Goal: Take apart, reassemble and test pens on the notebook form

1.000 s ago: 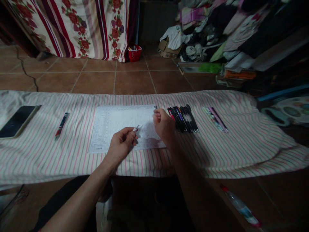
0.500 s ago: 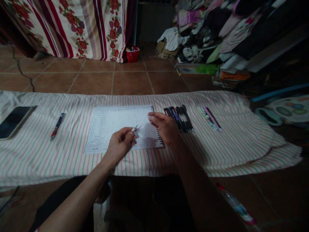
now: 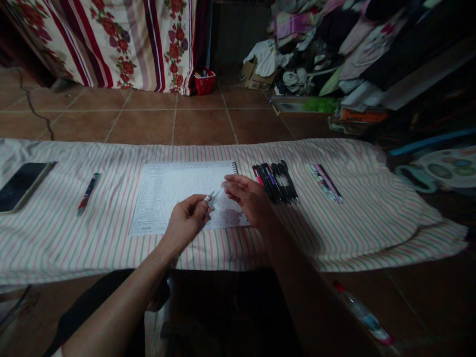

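Note:
A spiral notebook (image 3: pixel 174 191) lies open on a pink-striped cloth (image 3: pixel 353 223), its page covered in scribbles. Above the page, my left hand (image 3: pixel 188 220) is closed round a small white pen (image 3: pixel 208 197) whose tip points up and right. My right hand (image 3: pixel 248 197) reaches in from the right with its fingers pinched at that tip, holding a small pale piece, perhaps a cap. A row of several dark pens (image 3: pixel 275 181) lies just right of the notebook.
A second small group of pens (image 3: pixel 324 182) lies farther right. One pen (image 3: pixel 88 192) and a dark phone (image 3: pixel 21 184) lie at the left. A plastic bottle (image 3: pixel 362 313) rests on the floor at lower right. Heaped clothes (image 3: pixel 323 44) and a red basket (image 3: pixel 204 81) stand behind.
My right hand has come from beside the row of dark pens leftward to the tip of the pen in my left hand. The left hand has barely moved.

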### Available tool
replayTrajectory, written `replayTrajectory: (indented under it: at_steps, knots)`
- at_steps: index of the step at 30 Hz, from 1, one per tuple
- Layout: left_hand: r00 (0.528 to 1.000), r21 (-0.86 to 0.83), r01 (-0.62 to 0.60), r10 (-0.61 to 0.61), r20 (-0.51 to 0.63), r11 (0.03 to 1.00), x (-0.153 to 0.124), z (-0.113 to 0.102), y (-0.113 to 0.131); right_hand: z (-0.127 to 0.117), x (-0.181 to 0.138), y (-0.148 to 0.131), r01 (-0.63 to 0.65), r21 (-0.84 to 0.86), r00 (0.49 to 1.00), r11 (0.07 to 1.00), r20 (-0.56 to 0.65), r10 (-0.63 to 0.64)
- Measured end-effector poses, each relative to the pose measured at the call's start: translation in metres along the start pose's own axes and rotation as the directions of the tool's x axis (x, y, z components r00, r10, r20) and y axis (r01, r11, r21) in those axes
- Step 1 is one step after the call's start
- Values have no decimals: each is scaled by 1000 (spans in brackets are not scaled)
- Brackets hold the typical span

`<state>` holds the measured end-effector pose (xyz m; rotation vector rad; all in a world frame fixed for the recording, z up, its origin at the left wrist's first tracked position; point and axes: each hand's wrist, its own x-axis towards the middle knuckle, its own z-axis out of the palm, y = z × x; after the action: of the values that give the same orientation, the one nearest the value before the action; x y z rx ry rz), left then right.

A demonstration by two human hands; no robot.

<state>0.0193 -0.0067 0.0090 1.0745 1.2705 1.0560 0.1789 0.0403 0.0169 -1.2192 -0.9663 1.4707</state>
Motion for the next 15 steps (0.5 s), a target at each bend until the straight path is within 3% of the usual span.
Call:
replayTrajectory:
  at_steps: [15]
  knots:
    - [1000,53,3,-4,16,999,-2,1,1,4,-4,3,65,-75,996,995,66,-60]
